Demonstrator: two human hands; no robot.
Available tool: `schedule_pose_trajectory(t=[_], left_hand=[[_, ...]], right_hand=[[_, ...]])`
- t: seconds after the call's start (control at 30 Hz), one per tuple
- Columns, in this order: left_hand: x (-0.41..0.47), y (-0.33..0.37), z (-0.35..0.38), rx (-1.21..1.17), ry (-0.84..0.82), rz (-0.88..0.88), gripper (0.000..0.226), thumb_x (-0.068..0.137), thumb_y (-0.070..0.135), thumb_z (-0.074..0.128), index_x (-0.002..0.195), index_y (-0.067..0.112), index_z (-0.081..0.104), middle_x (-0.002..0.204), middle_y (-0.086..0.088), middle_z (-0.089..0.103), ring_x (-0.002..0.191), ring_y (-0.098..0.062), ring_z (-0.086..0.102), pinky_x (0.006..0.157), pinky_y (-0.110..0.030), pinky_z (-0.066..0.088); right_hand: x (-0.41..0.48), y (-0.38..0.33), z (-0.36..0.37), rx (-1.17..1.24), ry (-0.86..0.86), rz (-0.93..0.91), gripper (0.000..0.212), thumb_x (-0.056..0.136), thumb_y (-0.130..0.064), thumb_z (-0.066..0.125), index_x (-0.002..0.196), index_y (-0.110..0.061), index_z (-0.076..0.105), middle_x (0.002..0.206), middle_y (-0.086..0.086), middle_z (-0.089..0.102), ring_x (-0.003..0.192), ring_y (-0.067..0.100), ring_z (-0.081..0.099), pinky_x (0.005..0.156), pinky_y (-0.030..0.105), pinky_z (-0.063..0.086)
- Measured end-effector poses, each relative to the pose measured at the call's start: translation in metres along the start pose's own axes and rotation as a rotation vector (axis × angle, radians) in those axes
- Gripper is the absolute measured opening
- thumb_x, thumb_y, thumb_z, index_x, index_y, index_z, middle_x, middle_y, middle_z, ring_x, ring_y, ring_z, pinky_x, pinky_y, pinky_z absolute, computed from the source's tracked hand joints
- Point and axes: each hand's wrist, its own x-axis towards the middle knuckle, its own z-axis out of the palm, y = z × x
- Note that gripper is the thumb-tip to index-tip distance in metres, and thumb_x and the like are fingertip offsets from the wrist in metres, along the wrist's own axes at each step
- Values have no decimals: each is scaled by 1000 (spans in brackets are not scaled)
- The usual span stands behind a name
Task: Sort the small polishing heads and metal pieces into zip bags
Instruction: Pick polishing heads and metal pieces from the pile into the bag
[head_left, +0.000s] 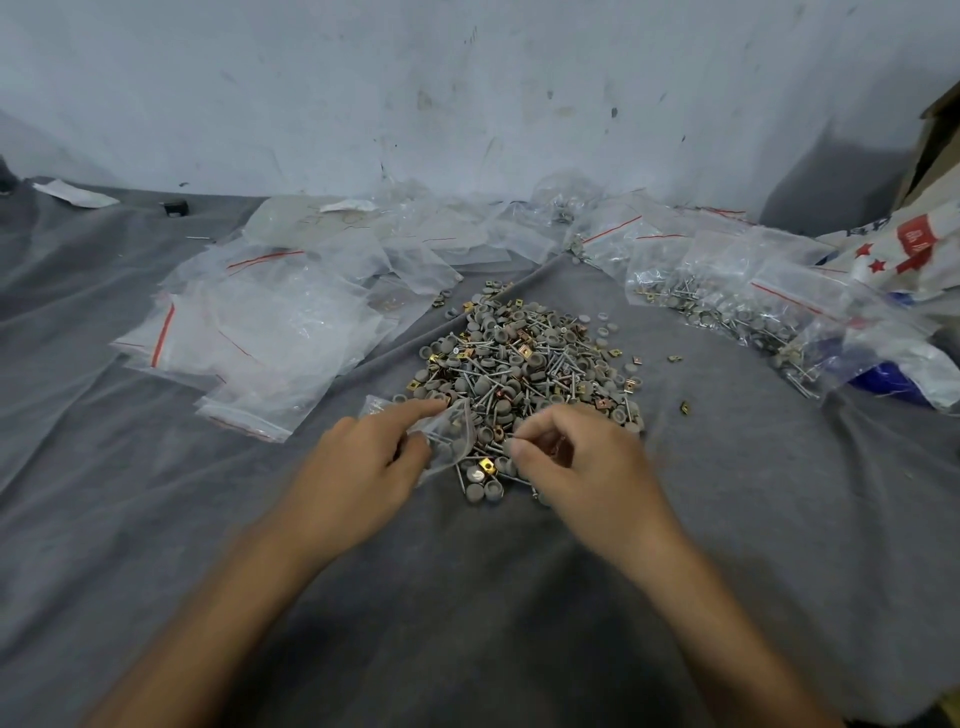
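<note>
Left hand grip pinches zip bag beside parts pile.

Grey cloth, red-striped clear bags

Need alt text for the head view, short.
Two bare hands work at the near edge of a pile of grey polishing heads and metal pieces on grey cloth: the left hand holds a small clear zip bag, the right hand pinches parts. Empty bags lie left, filled bags right.

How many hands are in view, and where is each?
2. The left hand holds a small zip bag beside the pile; the right hand pinches at its near edge.
</note>
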Motion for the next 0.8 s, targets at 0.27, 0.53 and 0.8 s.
schedule_pose_trajectory(t=[0.27, 0.53, 0.8], left_hand=[[-1, 2, 0, -35, -4, -1, 41, 100, 21, 48, 134, 36, 64, 55, 15, 59, 60, -9, 60, 70, -37, 53], [-1, -1, -2, -38, 10, -6, 41, 101, 20, 46, 135, 38, 62, 57, 1, 63, 54, -15, 60, 65, -42, 53], [-1, -1, 2, -21, -7, -9, 40, 102, 21, 46, 135, 37, 61, 58, -2, 64, 55, -17, 61, 67, -41, 54]], right_hand=[[7, -32, 48, -93, -27, -114, 13, 95, -28, 64, 106, -24, 70, 103, -4, 60, 93, 17, 62, 82, 42, 53], [-2, 7, -5, -124, 29, -21, 8, 91, -28, 71, 88, -34, 66, 88, -20, 59, 83, -4, 58, 70, 15, 43], [-24, 47, -34, -332, -221, 123, 22, 88, -14, 65, 103, -29, 70, 102, -13, 59, 97, 12, 61, 87, 40, 51]])
